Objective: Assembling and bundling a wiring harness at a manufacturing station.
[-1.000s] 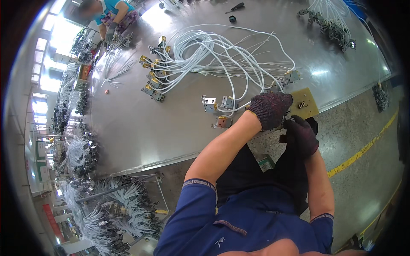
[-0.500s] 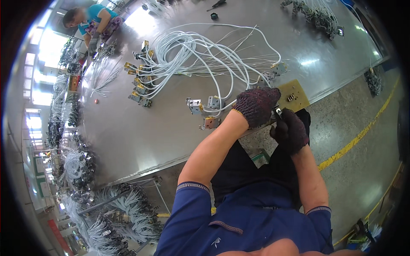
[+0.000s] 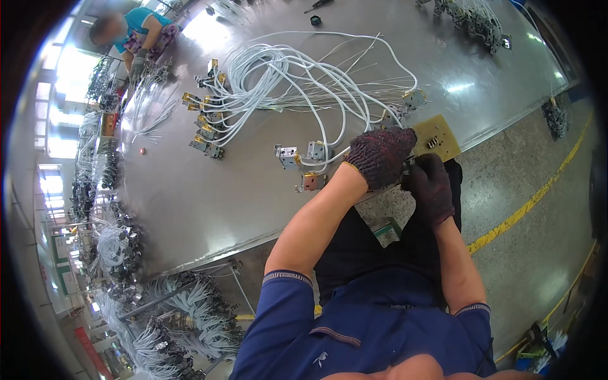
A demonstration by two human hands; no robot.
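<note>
where the far left of the room runs into racks of hanging wire harnesses [image 3: 183, 310], a co-worker in a teal top [image 3: 142, 31] bends over the top corner of the long grey metal table [image 3: 209, 196]. moving right along it, a row of small yellow-and-metal terminal parts [image 3: 206, 130] fans out from a big loose coil of white cable [image 3: 297, 76], and two little metal switch boxes [image 3: 301, 155] sit at the cable's near ends, with a third, copper-coloured one [image 3: 311, 182] just beside the table edge. the person's left hand [image 3: 380, 155], in a dark knitted glove, is curled shut at that edge over something i cannot make out, likely a cable end. touching it, the gloved right hand [image 3: 430, 190] is also closed, pinching a small part hidden between the two gloves. just beyond lies a tan board with dark fittings [image 3: 437, 136]. it looks like a wire is being fastened to a connector; the next move would need steady fingers and a firm seat.
</note>
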